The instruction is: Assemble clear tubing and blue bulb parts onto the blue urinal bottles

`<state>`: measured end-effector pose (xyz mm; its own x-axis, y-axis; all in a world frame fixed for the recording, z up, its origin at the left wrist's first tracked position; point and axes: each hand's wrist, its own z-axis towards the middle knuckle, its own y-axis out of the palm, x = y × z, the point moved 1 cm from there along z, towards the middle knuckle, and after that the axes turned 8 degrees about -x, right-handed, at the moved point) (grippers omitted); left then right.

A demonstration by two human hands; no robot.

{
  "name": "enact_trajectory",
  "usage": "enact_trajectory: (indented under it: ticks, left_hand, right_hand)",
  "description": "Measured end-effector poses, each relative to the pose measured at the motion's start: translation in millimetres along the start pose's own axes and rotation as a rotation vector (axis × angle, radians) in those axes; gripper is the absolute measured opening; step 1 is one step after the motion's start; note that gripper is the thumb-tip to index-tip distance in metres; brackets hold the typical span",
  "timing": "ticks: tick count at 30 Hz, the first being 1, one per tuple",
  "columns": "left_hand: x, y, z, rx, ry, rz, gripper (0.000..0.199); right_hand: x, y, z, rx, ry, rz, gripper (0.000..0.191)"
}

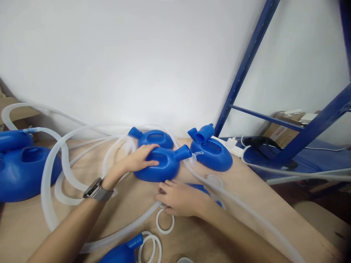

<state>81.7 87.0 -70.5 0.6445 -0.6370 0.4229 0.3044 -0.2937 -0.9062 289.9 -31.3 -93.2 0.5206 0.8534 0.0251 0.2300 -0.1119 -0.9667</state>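
My left hand (144,159), with a watch (95,190) on its wrist, grips the left end of a blue urinal bottle (167,164). The bottle lies on the table with its open spout pointing right. Just below it, my right hand (178,199) is closed, fingers curled downward. The end of a translucent hose (128,226) reaches its fingertips; what is in the fingers is hidden. A white ring (165,221) lies right under that hand. Behind it are a blue cap-like part (200,188) and a clear round cap (214,180), partly covered.
More blue urinal bottles stand behind (156,138), at right (212,155) and at left (30,175). Another blue piece (120,254) and more white rings (150,248) are near the front. Coiled hoses (49,182) cover the left side. A blue metal rack (246,58) rises at right, beside a power strip (230,146).
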Motion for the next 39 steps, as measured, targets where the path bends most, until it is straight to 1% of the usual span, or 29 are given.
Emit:
enact_trajectory:
  ticks: [4, 7, 10, 13, 14, 17, 20, 23, 25, 29, 32, 34, 36, 38, 39]
  left_hand:
    - [-8.2, 3.6, 1.1, 0.024, 0.039, -0.051, 0.073]
    - [-14.8, 4.3, 0.6, 0.018, 0.063, -0.093, 0.075]
    - [-20.1, 3.1, -0.9, -0.001, 0.079, -0.128, 0.077]
    - [-22.8, 1.8, -2.3, -0.015, 0.085, -0.153, 0.078]
    - [-23.2, 1.8, -2.4, -0.019, 0.086, -0.16, 0.079]
    - [-23.7, 2.3, -1.9, -0.031, 0.085, -0.174, 0.079]
    - [-24.0, 2.4, -1.4, -0.04, 0.082, -0.186, 0.079]
    - [-24.3, 1.3, -1.8, -0.047, 0.075, -0.191, 0.079]
    - [-24.1, 0.4, -2.4, -0.051, 0.07, -0.192, 0.079]
    - [-21.8, 1.0, -3.0, -0.055, 0.056, -0.187, 0.079]
    - [-17.8, 0.8, -2.8, -0.057, 0.04, -0.176, 0.082]
    - [-13.4, -5.2, -4.7, -0.048, 0.024, -0.162, 0.087]
    - [-7.8, -20.8, -11.5, -0.005, 0.006, -0.14, 0.095]
    - [-3.8, -47.1, -26.9, 0.126, -0.073, -0.117, 0.101]
    - [-4.2, -63.2, -38.6, 0.221, -0.144, -0.106, 0.099]
  right_hand:
    - [7.6, 8.0, 1.1, 0.084, -0.059, 0.06, 0.025]
    - [8.8, 10.8, 1.9, 0.061, -0.021, 0.077, 0.025]
    - [6.3, 9.1, 1.8, 0.035, 0.025, 0.072, 0.032]
    - [3.9, 6.1, 3.1, 0.056, 0.049, 0.053, 0.042]
    - [3.5, 4.9, 4.0, 0.059, 0.057, 0.048, 0.042]
    - [3.4, -1.0, 5.8, 0.043, 0.073, 0.066, 0.026]
    - [6.5, -12.1, 1.4, 0.084, 0.121, 0.247, 0.016]
    - [13.7, -21.7, -8.5, 0.155, 0.121, 0.48, 0.019]
    - [19.5, -23.9, -13.9, 0.158, 0.105, 0.572, 0.022]
    - [27.0, -21.1, -14.6, 0.117, 0.115, 0.654, 0.022]
    - [26.6, -18.8, -10.4, 0.086, 0.12, 0.668, 0.027]
    - [25.1, -17.9, -8.5, 0.051, 0.115, 0.646, 0.027]
    - [24.3, -17.2, -8.1, 0.021, 0.121, 0.591, 0.023]
    - [24.7, -16.3, -8.8, 0.001, 0.128, 0.535, 0.021]
    - [25.2, -15.9, -9.4, -0.005, 0.126, 0.518, 0.021]
